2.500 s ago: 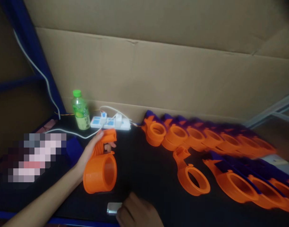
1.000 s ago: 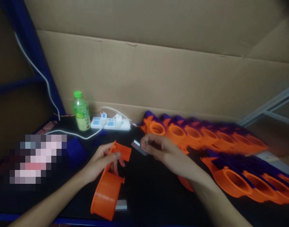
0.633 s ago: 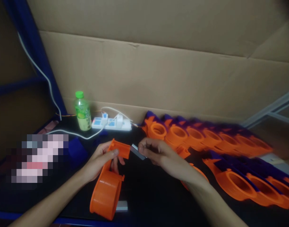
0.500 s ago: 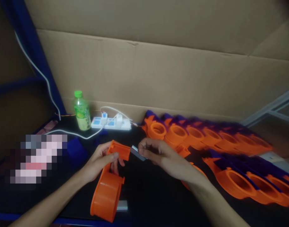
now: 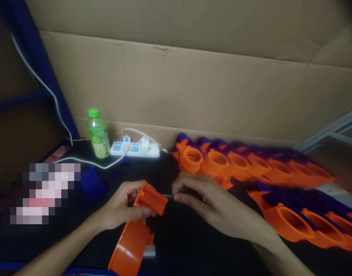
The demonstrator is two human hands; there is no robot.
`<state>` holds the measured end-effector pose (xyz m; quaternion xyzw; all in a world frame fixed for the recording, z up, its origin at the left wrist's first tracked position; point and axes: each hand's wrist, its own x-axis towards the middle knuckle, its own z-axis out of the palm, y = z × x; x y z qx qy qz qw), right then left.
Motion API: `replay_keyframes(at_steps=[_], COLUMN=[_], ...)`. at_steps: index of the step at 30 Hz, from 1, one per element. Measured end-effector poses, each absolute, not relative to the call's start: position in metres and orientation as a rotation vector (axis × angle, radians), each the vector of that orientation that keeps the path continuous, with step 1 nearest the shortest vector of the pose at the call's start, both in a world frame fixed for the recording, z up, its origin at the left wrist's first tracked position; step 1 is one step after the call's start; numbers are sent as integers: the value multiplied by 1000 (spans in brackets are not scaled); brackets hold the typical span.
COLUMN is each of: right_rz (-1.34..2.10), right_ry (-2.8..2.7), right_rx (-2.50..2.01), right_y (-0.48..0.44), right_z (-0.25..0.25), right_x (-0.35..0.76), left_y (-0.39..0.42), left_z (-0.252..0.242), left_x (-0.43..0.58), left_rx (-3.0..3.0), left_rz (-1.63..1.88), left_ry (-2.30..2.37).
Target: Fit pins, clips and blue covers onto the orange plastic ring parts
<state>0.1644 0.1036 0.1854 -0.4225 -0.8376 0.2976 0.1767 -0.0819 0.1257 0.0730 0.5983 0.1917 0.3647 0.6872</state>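
Observation:
My left hand (image 5: pixel 127 207) grips an orange plastic part (image 5: pixel 130 245) by its narrow upper end, thumb in front. The part's wide curved end hangs down toward the table's front edge. Just right of its upper end, my right hand (image 5: pixel 193 193) pinches a thin grey piece (image 5: pixel 168 196) between thumb and fingers. Most of that piece is hidden; its tip is at the orange part's edge, and contact is unclear. A light grey block (image 5: pixel 150 251) lies on the black table (image 5: pixel 193 245), partly behind the orange part.
Two rows of orange-and-purple parts (image 5: pixel 292 220) stand at the right. A green-capped bottle (image 5: pixel 99 134) and a white power strip (image 5: pixel 135 149) with cables are at the back. A blue piece (image 5: pixel 92 184) lies left, beside a pixelated patch. Cardboard (image 5: pixel 176 88) rises behind.
The orange part has tilted and moved slightly down and right. My right hand has turned the grey piece, which now shows only as a thin sliver near the part's edge.

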Motion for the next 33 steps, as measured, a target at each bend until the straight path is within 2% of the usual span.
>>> replay_keyframes(at_steps=[10,19,33], right_rz=[900,629,825], right_ry=[-2358,-2274,-2194], right_rx=[-1104,-1045,-1206], right_y=[116,106,103], right_z=[182,187,173], right_x=[145,158,164], left_y=[126,130,127], left_z=[70,71,71], left_x=[-78,-87,-82], left_rx=[1411,1560,1467], left_rz=[829,998,1053], left_ry=[489,534,539])
